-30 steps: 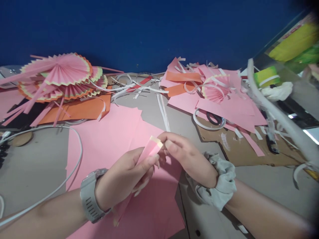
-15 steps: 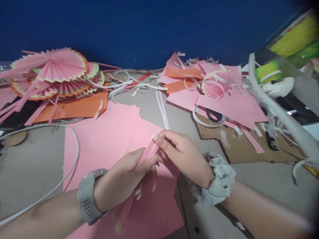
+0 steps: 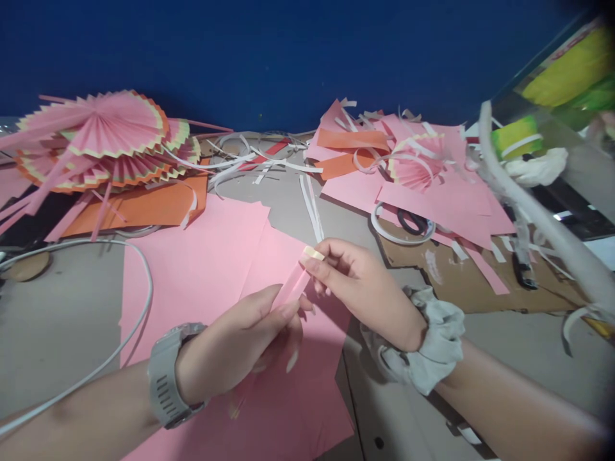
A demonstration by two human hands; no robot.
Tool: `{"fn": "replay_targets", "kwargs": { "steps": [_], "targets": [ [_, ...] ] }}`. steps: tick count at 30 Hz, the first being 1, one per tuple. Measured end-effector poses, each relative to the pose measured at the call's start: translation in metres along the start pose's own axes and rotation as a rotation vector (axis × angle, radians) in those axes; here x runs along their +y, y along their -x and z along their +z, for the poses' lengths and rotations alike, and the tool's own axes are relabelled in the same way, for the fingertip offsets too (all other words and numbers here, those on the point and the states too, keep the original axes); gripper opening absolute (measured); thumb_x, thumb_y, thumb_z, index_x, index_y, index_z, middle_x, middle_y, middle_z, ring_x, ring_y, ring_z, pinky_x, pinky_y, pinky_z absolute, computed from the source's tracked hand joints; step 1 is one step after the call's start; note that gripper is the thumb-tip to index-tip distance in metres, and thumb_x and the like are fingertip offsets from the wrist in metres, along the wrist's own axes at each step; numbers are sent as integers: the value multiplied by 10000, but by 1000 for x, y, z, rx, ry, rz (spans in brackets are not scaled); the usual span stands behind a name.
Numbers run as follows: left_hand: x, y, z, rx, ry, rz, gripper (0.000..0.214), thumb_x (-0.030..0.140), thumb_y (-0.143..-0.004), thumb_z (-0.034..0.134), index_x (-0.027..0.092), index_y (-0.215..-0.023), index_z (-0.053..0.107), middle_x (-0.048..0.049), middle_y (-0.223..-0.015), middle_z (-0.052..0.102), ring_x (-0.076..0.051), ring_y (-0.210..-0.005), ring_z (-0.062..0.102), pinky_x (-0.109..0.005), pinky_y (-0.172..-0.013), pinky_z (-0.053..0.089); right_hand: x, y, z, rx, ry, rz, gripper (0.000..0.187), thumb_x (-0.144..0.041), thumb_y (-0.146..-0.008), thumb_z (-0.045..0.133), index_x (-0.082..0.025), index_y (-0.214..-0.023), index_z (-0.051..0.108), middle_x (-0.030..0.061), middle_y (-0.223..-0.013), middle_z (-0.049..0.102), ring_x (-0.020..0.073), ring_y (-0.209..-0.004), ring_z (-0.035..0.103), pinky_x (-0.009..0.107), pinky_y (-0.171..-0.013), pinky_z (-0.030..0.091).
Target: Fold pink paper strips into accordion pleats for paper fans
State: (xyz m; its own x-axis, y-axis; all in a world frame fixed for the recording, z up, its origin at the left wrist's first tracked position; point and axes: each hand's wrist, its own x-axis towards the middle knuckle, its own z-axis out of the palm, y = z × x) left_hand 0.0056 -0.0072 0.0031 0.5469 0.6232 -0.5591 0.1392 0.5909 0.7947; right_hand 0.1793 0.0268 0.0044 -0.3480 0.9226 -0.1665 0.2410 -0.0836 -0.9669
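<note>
Both my hands pinch one folded pink paper strip (image 3: 298,280) with a pale yellow end, held above a large pink paper sheet (image 3: 202,269). My left hand (image 3: 240,342), with a grey watch on its wrist, grips the strip's lower part between thumb and fingers. My right hand (image 3: 360,288), a grey scrunchie on its wrist, pinches the strip's upper end near the yellow edge. The strip's lower tail runs down behind my left hand.
A stack of pleated pink paper fans (image 3: 100,144) lies at the back left on orange paper (image 3: 144,208). Pink and orange sheets with white strips (image 3: 408,173) are piled back right. A white cable (image 3: 139,288) loops left. Brown cardboard (image 3: 471,288) lies right.
My right hand has slid up and to the right along the strip, drawing its yellow end further from my left hand. The view dropped slightly.
</note>
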Motion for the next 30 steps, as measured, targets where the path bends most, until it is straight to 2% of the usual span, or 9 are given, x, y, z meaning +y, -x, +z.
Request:
{"fn": "replay_targets", "kwargs": {
  "steps": [6,9,12,14,19,24,27,30],
  "targets": [
    [-3,-1,0,-85,-32,85,211,330,-913,340,178,-892,486,-8,-621,629,-81,-430,488,-168,-413,385,1,0,-1,0,50,-3,265,-380,-834,515,-185,-665,454,-64,-537,438,72,-491,427,208,-496,338],
    [1,-3,3,-59,-43,100,265,347,-906,370,157,-780,505,-18,-621,628,-89,-483,530,-186,-487,428,1,0,5,-48,-32,16,270,-384,-823,531,-187,-661,442,-63,-549,437,72,-496,433,204,-491,349],
    [1,-6,6,30,-11,138,340,364,-912,350,146,-720,526,-2,-558,606,-76,-452,510,-183,-497,430,1,1,11,-144,-183,46,265,-367,-831,525,-189,-664,422,-61,-535,473,73,-487,459,204,-502,380],
    [-2,-7,7,36,0,149,368,373,-915,340,140,-717,544,-8,-555,615,-75,-439,513,-181,-484,433,1,1,13,-180,-233,55,266,-357,-847,505,-187,-664,415,-64,-511,480,69,-468,451,205,-498,380],
    [-6,-6,5,-58,22,163,410,364,-924,315,127,-709,571,-39,-601,639,-75,-436,527,-184,-479,446,0,0,10,-242,-251,81,286,-352,-869,476,-178,-652,409,-71,-475,470,58,-428,433,201,-462,338],
    [-1,-6,-1,-144,84,93,290,313,-924,320,142,-868,547,-17,-565,618,-65,-384,494,-160,-414,408,-2,-1,8,-277,-310,138,311,-339,-869,479,-180,-619,386,-82,-478,418,73,-481,506,209,-507,371],
    [4,-6,-6,-212,103,38,280,282,-920,333,141,-788,536,25,-492,540,-45,-335,435,-129,-351,349,-2,-1,6,-308,-302,141,287,-314,-890,442,-184,-639,392,-77,-482,448,77,-489,516,215,-520,373],
    [6,-4,-8,-225,137,10,366,327,-924,324,145,-657,496,66,-445,423,-20,-291,334,-119,-323,324,-3,-1,5,-262,-146,74,286,-293,-892,434,-189,-630,392,-69,-474,484,74,-494,455,217,-528,338]
  ]
}}
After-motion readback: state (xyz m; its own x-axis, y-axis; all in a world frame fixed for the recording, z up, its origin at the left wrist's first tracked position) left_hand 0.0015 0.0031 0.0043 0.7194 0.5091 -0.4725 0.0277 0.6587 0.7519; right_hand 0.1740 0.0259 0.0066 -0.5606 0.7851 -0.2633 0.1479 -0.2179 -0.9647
